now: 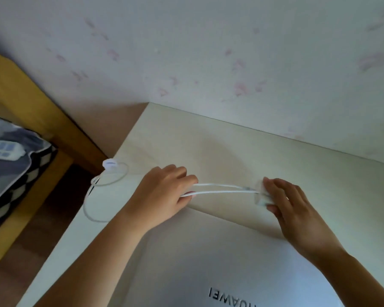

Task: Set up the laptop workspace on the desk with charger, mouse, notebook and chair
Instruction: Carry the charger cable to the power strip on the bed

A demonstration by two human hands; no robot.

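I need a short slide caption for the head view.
Both hands, left hand and right hand, stretch the white charger cable above a closed laptop on the desk.

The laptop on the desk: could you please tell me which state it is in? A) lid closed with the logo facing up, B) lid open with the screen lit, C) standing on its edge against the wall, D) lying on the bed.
A: the laptop lies flat on the desk, lid closed, its logo lettering showing on top.

White charger [262, 197] — cable [220, 189] stretched taut.
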